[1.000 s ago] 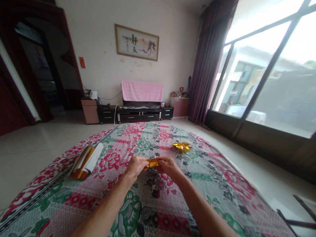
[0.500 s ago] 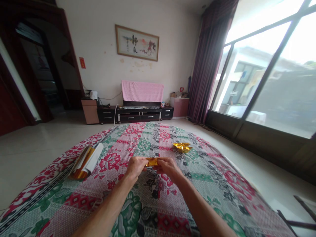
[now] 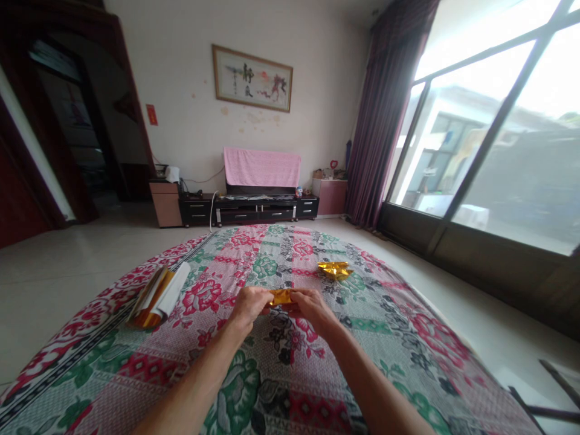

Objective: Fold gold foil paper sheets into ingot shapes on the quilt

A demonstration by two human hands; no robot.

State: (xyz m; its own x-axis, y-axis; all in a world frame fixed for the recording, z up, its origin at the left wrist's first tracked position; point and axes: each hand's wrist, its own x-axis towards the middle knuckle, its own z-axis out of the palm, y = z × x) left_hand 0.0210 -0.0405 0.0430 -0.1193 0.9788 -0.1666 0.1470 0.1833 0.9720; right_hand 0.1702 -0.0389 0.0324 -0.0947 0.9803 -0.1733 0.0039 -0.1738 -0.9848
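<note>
A small folded piece of gold foil paper (image 3: 281, 296) spans the gap between my two hands, just above the patterned cloth. My left hand (image 3: 252, 305) is closed on its left end, and my right hand (image 3: 310, 305) pinches the right end. Both ends of the paper are covered by my fingers. Beyond my right hand, folded gold foil pieces (image 3: 335, 270) with pointed ends lie together on the cloth. Off to the left is a loosely rolled stack of gold and white paper sheets (image 3: 158, 297).
A floral tablecloth (image 3: 235, 374) covers the round table under my arms. Past its far edge stand a low black TV cabinet (image 3: 254, 214) and a television under a pink cloth (image 3: 261, 167). Dark metal bars (image 3: 553, 412) show at the lower right, near the window wall.
The gold foil paper between my hands has shifted and tilted very slightly. Both hands keep their hold on it, and the other things have stayed in place.
</note>
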